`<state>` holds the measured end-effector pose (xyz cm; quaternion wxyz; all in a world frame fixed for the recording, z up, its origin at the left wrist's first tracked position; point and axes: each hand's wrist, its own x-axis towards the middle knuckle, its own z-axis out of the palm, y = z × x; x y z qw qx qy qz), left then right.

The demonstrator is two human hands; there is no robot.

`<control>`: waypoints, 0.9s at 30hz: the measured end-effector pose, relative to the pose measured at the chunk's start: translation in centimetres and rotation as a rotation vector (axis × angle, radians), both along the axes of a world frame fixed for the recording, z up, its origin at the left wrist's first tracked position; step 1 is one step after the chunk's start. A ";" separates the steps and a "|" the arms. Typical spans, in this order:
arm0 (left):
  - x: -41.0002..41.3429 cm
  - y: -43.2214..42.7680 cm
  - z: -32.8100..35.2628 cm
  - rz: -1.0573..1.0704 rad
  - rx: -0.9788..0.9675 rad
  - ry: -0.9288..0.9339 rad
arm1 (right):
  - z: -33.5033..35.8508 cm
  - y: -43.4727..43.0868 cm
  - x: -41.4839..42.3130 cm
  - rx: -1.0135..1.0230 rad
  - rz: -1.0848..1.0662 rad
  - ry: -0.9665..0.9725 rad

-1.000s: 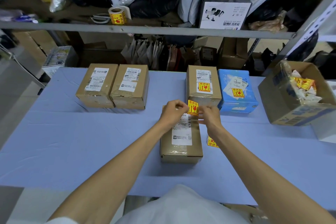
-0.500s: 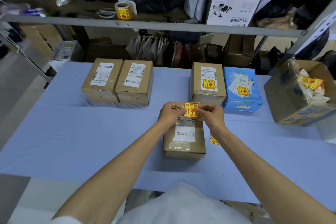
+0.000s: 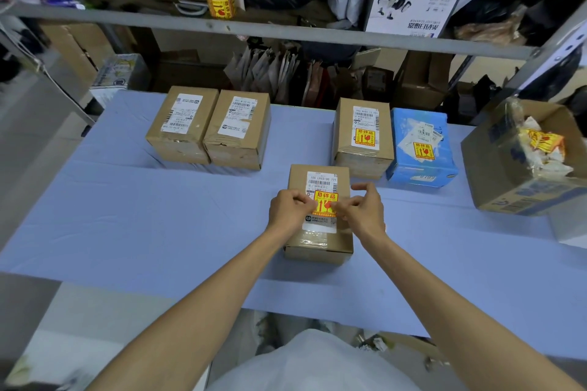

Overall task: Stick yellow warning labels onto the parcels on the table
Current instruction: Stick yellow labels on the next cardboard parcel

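An open cardboard box (image 3: pixel 521 174) was seen at three o'clock on the blue-covered table (image 3: pixel 158 216). Crumpled white backing paper (image 3: pixel 544 152) with yellow label scraps was heaped inside it. On the metal shelf (image 3: pixel 286 30) at twelve o'clock a roll of yellow labels (image 3: pixel 221 3) was stood beside a pair of scissors (image 3: pixel 190 6).

Both bare forearms were stretched forward from six o'clock and brought together over the nearest brown parcel (image 3: pixel 319 246), which was laid near the table's middle. The left hand (image 3: pixel 287 211) was held with its fingers curled, thumb and fingertips pinched on the nine o'clock edge of the yellow warning label (image 3: pixel 325 200). The right hand (image 3: pixel 365 211) was set at the label's four o'clock corner, with thumb and forefinger closed on it and one further finger raised clear toward twelve o'clock.

The label was seen lying on the parcel's white shipping label (image 3: pixel 322 179), covering its middle part. It was bright yellow and roughly square, with red characters along the top and red symbols below. At one o'clock from it a labelled brown parcel (image 3: pixel 363 133) and a blue parcel (image 3: pixel 419 149) were stood side by side, touching, each marked with the same yellow sticker. At eleven o'clock the far-left parcel (image 3: pixel 182 124) and a neighbouring parcel (image 3: pixel 238 130) were set touching, each showing a white shipping label on top
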<state>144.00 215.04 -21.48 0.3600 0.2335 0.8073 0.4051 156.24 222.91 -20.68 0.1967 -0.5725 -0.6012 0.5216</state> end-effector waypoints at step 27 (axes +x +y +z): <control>0.6 -0.6 -0.6 -0.125 -0.268 0.244 | -2.7 -0.7 -0.2 0.091 0.150 -0.235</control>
